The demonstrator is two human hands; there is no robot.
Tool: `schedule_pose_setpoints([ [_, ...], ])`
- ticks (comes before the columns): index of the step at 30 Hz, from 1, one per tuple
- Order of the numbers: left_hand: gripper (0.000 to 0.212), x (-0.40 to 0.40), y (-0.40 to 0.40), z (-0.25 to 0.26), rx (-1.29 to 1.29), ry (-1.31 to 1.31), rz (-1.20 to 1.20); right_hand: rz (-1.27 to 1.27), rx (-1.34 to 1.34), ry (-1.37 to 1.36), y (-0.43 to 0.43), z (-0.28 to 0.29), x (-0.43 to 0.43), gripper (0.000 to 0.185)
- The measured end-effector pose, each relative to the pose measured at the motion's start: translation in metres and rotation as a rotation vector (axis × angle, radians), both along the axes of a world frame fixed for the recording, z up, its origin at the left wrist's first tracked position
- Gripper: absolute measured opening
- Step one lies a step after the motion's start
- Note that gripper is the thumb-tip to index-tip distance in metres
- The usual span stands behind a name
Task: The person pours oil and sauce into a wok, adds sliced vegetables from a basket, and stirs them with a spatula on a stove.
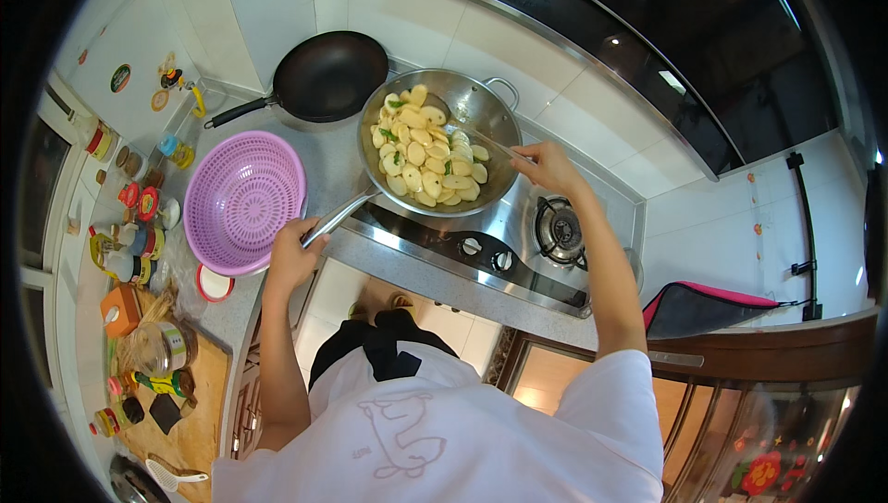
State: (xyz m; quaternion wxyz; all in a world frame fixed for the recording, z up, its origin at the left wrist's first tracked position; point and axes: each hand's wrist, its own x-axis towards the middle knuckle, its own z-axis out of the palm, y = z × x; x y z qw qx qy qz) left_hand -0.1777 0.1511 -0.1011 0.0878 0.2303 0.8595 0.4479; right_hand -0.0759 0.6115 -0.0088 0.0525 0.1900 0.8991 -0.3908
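My left hand (297,253) grips the long metal handle (338,215) of a stainless steel wok (485,102). The wok sits over the left side of the gas stove (444,232). Many pale, round slices of food, perhaps potato (427,156), fill its lower left part, with a few green pieces among them. In my right hand (548,168) is the thin metal handle of a spatula or ladle (496,142). Its head reaches into the wok at the slices and is partly hidden by them.
A purple plastic colander (243,201) stands left of the wok. Behind it a black frying pan (331,76) leans at the wall. Bottles and jars (139,225) crowd the left counter near a wooden cutting board (201,392). A bare burner (558,229) is at right, under the range hood (590,38).
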Motion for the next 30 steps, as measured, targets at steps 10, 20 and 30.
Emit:
schedule_pose_setpoints([
  [10,0.029,0.0,0.001,0.0,-0.016,0.012,0.009,0.015,0.526,-0.137,0.032,0.072,0.01,0.025],
  [20,0.031,-0.001,0.0,0.002,-0.049,0.016,0.015,0.102,0.008,-0.168,0.046,0.015,-0.079,0.029],
  [30,0.031,-0.006,-0.006,-0.017,0.015,-0.01,-0.004,0.577,0.948,0.096,-0.074,0.05,-0.024,0.044],
])
